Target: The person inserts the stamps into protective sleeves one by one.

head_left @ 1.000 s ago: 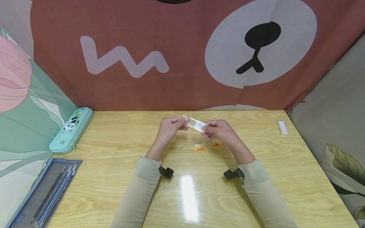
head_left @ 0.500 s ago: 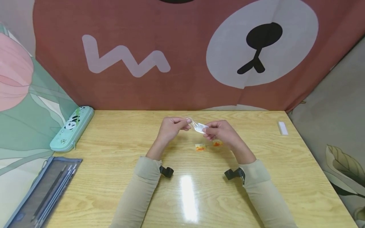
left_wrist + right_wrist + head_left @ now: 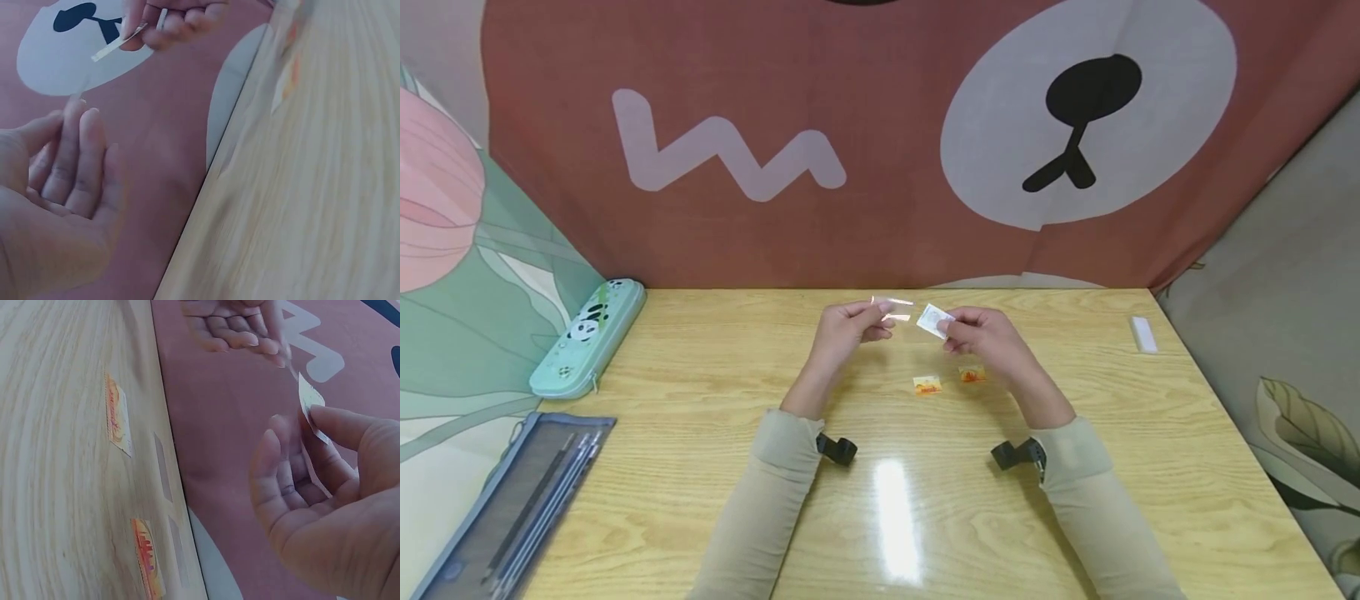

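Note:
My right hand (image 3: 988, 337) pinches a small pale stamp (image 3: 931, 318) between thumb and fingers. The right wrist view shows the stamp (image 3: 307, 400) with a toothed edge and its pale face out. Facing it, my left hand (image 3: 847, 333) pinches a small clear plastic sleeve (image 3: 898, 317), seen mostly by its bright glare. A narrow gap parts sleeve and stamp in the head view. Both hands are raised over the table. Below them lie two orange-and-yellow stamps, one on the left (image 3: 927, 385) and one on the right (image 3: 972, 374).
At the table's left stand a mint pencil case (image 3: 587, 337) with a panda picture and a blue-edged mesh pouch (image 3: 535, 425) holding several pencils. A white block (image 3: 1144, 335), like an eraser, lies at the right. A printed cloth (image 3: 880, 242) hangs behind the table.
The stamp, partly within the clear sleeve a second ago, has come out of it. The hands have drawn slightly apart, and the stamp has turned in my right hand.

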Available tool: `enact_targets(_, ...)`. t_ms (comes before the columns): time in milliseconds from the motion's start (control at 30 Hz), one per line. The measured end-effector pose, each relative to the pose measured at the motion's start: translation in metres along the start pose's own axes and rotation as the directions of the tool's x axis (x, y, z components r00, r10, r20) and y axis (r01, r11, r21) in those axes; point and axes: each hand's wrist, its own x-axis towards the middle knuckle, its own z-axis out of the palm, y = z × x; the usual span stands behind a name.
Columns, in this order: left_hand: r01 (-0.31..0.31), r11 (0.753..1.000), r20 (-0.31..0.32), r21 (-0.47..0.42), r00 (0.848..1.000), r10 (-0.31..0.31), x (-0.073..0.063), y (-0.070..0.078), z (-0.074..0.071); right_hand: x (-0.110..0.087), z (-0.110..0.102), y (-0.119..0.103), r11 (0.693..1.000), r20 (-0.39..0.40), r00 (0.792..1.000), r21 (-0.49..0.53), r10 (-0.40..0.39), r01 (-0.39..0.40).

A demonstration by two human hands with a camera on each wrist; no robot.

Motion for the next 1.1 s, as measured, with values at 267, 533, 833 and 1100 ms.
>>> enact_targets(267,0.100,0.992,0.069,-0.076,0.993,-0.095,0.000,0.001,0.004,0.003,0.000,0.000,0.983,-0.044,0.997,0.171,-0.063,0.070)
enact_targets(533,0.104,0.989,0.084,-0.106,0.992,-0.095,-0.001,0.000,0.008,0.002,0.000,-0.002,0.985,-0.085,0.994,0.153,-0.070,0.083)
enact_targets(833,0.107,0.984,0.053,-0.142,0.994,-0.100,-0.002,0.000,0.012,0.001,0.004,-0.003,0.970,-0.098,0.993,0.227,-0.069,0.089)
enact_targets(1100,0.128,0.978,0.043,-0.164,0.991,-0.123,-0.003,0.000,0.012,0.000,0.008,-0.004,0.968,-0.111,0.988,0.217,-0.107,0.129)
